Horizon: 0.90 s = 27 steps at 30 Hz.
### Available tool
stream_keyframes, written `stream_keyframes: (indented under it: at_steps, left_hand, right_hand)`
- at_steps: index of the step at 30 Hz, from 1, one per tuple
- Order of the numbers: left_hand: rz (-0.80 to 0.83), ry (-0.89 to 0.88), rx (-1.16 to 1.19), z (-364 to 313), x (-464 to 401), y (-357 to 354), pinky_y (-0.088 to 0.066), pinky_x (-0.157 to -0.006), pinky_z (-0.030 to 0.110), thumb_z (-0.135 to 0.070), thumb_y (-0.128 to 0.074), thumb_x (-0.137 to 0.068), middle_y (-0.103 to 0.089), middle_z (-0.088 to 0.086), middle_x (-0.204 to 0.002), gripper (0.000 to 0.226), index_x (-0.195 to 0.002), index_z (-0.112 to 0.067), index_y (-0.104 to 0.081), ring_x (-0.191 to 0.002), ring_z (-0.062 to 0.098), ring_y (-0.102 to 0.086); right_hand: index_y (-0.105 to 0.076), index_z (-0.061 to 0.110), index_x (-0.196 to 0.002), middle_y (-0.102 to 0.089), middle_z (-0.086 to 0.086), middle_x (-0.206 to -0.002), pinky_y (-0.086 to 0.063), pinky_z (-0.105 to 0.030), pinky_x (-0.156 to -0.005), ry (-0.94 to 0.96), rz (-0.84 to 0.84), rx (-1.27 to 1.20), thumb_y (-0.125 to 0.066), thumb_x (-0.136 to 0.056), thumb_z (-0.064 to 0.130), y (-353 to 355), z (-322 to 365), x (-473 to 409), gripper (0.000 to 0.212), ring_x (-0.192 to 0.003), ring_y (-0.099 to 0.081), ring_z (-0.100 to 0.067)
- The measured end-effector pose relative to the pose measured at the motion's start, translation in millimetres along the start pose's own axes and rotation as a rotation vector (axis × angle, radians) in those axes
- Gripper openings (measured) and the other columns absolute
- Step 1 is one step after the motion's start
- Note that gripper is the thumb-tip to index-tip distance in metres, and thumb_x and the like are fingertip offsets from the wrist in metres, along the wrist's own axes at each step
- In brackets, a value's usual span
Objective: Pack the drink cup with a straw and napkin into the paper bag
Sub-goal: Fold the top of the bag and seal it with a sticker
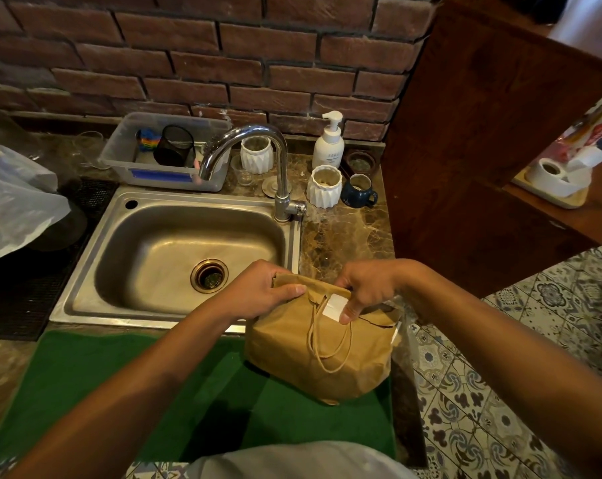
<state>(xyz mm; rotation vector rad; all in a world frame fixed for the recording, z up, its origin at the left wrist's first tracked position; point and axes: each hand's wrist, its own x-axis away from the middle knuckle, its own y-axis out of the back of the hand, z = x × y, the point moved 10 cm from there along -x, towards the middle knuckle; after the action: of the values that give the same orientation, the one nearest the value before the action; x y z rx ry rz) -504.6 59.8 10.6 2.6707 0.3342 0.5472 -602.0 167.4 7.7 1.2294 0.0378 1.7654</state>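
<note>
A brown paper bag (322, 344) stands on the green mat (196, 402) near the counter's front right corner, its top folded over and its twine handles hanging down the near face. My left hand (260, 288) grips the folded top at its left end. My right hand (363, 288) holds the right end, thumb pressing a white sticker (334, 305) onto the fold. The cup, straw and napkin are hidden from view.
A steel sink (85, 271) with a curved tap (258, 157) lies behind the bag. Behind it are a plastic tub (161, 174), white ribbed jars (325, 188), a blue mug (358, 193) and a soap pump (329, 143). A wooden panel (482, 150) rises at right; tiled floor below.
</note>
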Motion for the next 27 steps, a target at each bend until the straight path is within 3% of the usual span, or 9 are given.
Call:
stream_keyframes:
  at_steps: [6,9,11,14,18,23,27]
  left_hand:
    - [-0.002,-0.021,-0.014,-1,0,1,-0.050,-0.064,0.029,-0.035,-0.071,-0.093,-0.077,0.005,-0.083,0.022,-0.091,-0.016,-0.081,-0.078,0.020,-0.071]
    - [0.006,-0.051,-0.030,-6,-4,-1,-0.046,-0.062,0.029,-0.035,-0.071,-0.093,-0.075,0.011,-0.080,0.025,-0.088,-0.012,-0.080,-0.070,0.018,-0.066]
    - [0.012,-0.053,-0.038,-8,-6,-1,-0.045,-0.061,0.030,-0.034,-0.071,-0.093,-0.073,0.013,-0.077,0.027,-0.085,-0.010,-0.079,-0.067,0.014,-0.062]
    - [0.019,-0.050,-0.003,-8,-6,-1,-0.043,-0.060,0.031,-0.032,-0.073,-0.093,-0.067,0.002,-0.067,0.026,-0.082,-0.009,-0.078,-0.063,0.010,-0.058]
    - [0.013,-0.047,0.006,-7,-8,6,-0.046,-0.062,0.029,-0.033,-0.073,-0.093,-0.070,-0.002,-0.070,0.023,-0.085,-0.013,-0.080,-0.065,0.008,-0.062]
    - [-0.016,-0.014,0.043,-2,-7,14,-0.052,-0.061,0.021,-0.034,-0.073,-0.092,-0.074,-0.007,-0.074,0.016,-0.088,-0.021,-0.080,-0.068,0.001,-0.067]
    - [-0.038,-0.002,0.051,0,-6,14,-0.052,-0.061,0.017,-0.032,-0.073,-0.093,-0.075,-0.009,-0.074,0.015,-0.092,-0.020,-0.080,-0.067,-0.002,-0.067]
  right_hand:
    - [-0.072,0.018,-0.115,-0.075,0.001,-0.110,-0.057,-0.036,-0.092,0.039,-0.010,-0.041,-0.082,-0.083,0.039,-2,10,0,0.040,-0.100,-0.069,-0.017]
    - [-0.071,0.025,-0.096,-0.073,0.006,-0.092,-0.053,-0.030,-0.076,0.109,-0.119,-0.068,-0.079,-0.087,0.035,6,21,-2,0.016,-0.085,-0.066,-0.011]
    - [-0.066,0.032,-0.086,-0.069,0.010,-0.083,-0.050,-0.028,-0.070,0.144,-0.140,-0.077,-0.079,-0.088,0.030,6,24,-3,0.013,-0.078,-0.063,-0.009]
    - [-0.068,0.029,-0.085,-0.070,0.008,-0.081,-0.051,-0.029,-0.071,0.162,-0.157,-0.131,-0.080,-0.087,0.027,7,21,-4,0.012,-0.075,-0.065,-0.009]
    - [-0.077,0.024,-0.093,-0.077,0.006,-0.088,-0.054,-0.026,-0.074,0.139,-0.174,-0.168,-0.082,-0.084,0.031,13,14,1,0.013,-0.077,-0.069,-0.006]
    - [-0.079,0.016,-0.100,-0.079,0.000,-0.093,-0.058,-0.035,-0.080,0.111,-0.227,-0.196,-0.080,-0.087,0.028,20,2,5,0.017,-0.085,-0.073,-0.016]
    - [-0.077,0.027,-0.083,-0.076,0.008,-0.079,-0.053,-0.024,-0.067,0.126,-0.256,-0.222,-0.080,-0.086,0.035,17,7,1,0.009,-0.071,-0.068,-0.002]
